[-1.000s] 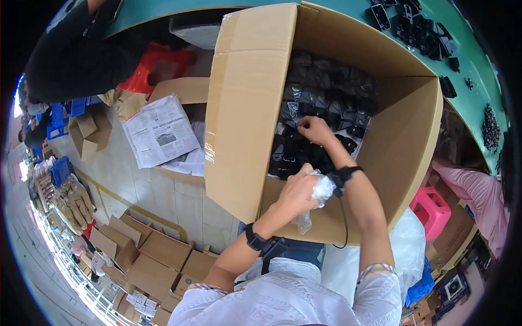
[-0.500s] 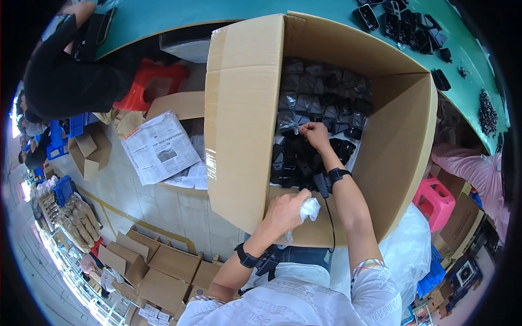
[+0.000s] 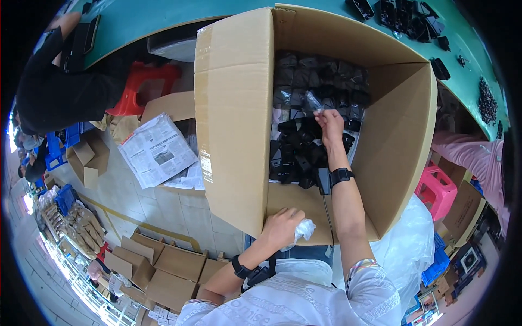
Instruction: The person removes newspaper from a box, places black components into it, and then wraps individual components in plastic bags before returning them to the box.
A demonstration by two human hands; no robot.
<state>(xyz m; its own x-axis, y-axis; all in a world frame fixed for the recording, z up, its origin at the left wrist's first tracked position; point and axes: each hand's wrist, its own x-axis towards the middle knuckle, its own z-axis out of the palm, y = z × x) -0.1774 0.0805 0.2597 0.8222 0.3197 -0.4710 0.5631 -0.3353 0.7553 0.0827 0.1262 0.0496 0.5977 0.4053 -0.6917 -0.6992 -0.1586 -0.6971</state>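
Note:
Before me stands a large open cardboard box [image 3: 234, 108] holding black plastic parts. Toward its far side, several parts [image 3: 302, 79] sit in rows in clear bags. Nearer to me, black parts [image 3: 296, 155] lie loose in a heap without bags. Over the border between the two, my right hand [image 3: 331, 126] pinches a clear plastic bag [image 3: 312, 102] with its fingertips; whether anything is inside I cannot tell. At the box's near edge, my left hand [image 3: 283, 228] is closed around crumpled clear plastic [image 3: 304, 231].
A green table [image 3: 163, 19] runs along the back, with black parts [image 3: 402, 19] at its right. Left are a red stool [image 3: 138, 87], newspaper [image 3: 157, 149] and a co-worker's dark sleeve [image 3: 65, 79]. Right are a pink stool [image 3: 436, 190] and white plastic sheeting [image 3: 405, 244].
My right hand has moved to the right, and the clear bag in its fingers is lifted over the bagged rows. My left hand has shifted slightly nearer to me, still holding the crumpled plastic.

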